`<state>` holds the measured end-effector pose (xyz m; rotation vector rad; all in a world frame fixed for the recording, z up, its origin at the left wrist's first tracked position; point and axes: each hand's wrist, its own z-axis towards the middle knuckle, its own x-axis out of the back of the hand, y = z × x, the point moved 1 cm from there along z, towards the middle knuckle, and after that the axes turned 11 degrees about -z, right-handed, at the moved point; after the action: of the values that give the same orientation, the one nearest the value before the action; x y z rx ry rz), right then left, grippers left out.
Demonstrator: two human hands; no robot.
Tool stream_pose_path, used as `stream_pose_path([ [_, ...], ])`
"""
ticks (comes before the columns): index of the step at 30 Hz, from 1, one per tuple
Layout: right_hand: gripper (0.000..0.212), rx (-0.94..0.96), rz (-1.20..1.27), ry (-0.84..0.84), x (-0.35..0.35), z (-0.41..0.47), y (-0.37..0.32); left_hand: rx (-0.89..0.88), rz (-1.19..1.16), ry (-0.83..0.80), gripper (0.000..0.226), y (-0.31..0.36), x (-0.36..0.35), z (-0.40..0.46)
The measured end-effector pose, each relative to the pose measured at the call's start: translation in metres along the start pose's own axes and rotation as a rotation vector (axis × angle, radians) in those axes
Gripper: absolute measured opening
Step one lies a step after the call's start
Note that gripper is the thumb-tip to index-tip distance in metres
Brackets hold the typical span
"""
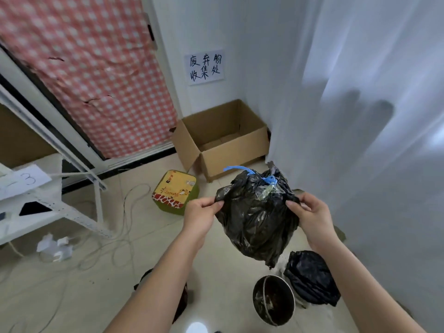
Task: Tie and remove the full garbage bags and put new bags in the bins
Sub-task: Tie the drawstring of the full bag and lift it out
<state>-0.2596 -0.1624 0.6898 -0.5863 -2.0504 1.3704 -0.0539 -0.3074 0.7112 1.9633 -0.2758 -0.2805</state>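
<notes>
So the full black garbage bag (258, 217) is up in the air, held out in front between both hands, hanging above the floor and a bit up-frame from the round empty bin (274, 300). Its long axis runs roughly vertical, neck up, with a blue drawstring (249, 173) poking out of the gathered top. The left hand (200, 216) pinches a flap of plastic on the bag's left shoulder, the right hand (310, 215) pinches the other flap on the right shoulder. Both grips are narrow, thumb against fingertips on the film, nothing else in them. The hands sit about level, one on each side, so neither is really nearer.

Both forearms reach straight out from the body, wrists turned slightly inward toward the bag.

My guess is the two flaps get crossed into a knot next. The open cardboard box (223, 140) sits beyond the bag against the wall. Another black-bagged bin (312, 277) sits just beside the empty one.
</notes>
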Motion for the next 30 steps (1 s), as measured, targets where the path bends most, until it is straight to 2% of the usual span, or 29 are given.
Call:
stream_pose_path([
  [5, 0.030, 0.014, 0.050, 0.022, -0.035, 0.039, -0.035, 0.054, -0.062, 0.025, 0.018, 0.040, 0.009, 0.061],
  [10, 0.022, 0.041, -0.010, 0.043, -0.061, 0.097, -0.064, 0.107, -0.075, 0.020, 0.015, 0.070, 0.015, 0.124],
  [13, 0.027, 0.076, -0.059, 0.014, -0.080, 0.147, -0.084, 0.131, -0.101, 0.033, 0.016, 0.092, 0.015, 0.174],
  [20, 0.019, 0.055, -0.095, -0.076, -0.117, 0.280, -0.134, 0.140, -0.076, 0.066, 0.013, 0.160, 0.000, 0.301],
  [26, 0.019, 0.057, -0.128, -0.057, -0.159, 0.384, -0.178, 0.142, -0.133, 0.087, 0.024, 0.202, -0.004, 0.409],
  [30, 0.017, 0.059, -0.146, -0.023, -0.190, 0.448, -0.203, 0.144, -0.122, 0.037, 0.016, 0.223, -0.005, 0.490],
])
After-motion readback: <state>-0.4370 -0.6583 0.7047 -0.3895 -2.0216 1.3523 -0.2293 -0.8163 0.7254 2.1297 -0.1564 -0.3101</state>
